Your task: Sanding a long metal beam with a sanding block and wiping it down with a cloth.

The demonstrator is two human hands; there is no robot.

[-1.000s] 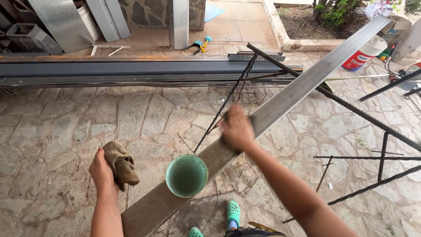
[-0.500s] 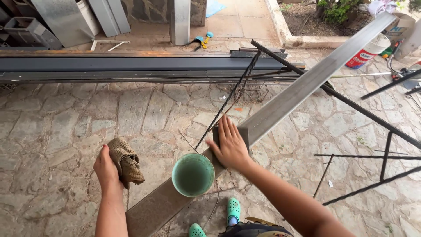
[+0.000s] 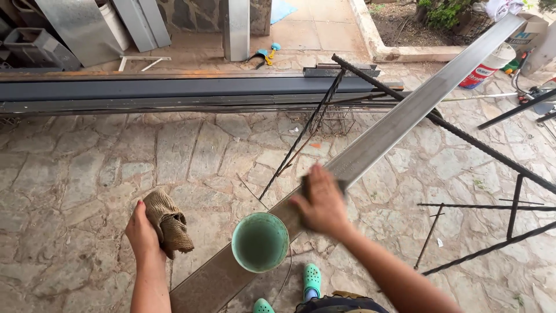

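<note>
Both hands are busy and well apart. Her right hand (image 3: 321, 203) lies flat on a long metal bar (image 3: 399, 119), fingers spread, pressing a small dark pad (image 3: 305, 186) down on it (the hand is blurry, so it looks to be rubbing). The left hand (image 3: 142, 232) is off to the side, closed around a brown cloth (image 3: 168, 220) that looks rough and crumpled.

The bar is flat, grey and a bit shiny, and it runs slanting from near the person's feet up to the far right corner. A round green cup (image 3: 260, 241) sits on the bar just beside the right hand, with pale green inside.

I think this is the rubbing step, and the next move needs the pad pushed along the bar without bumping the cup.

Thin black rods (image 3: 463, 133) cross under the bar. The stone floor (image 3: 87, 168) is bumpy and cracked.
</note>
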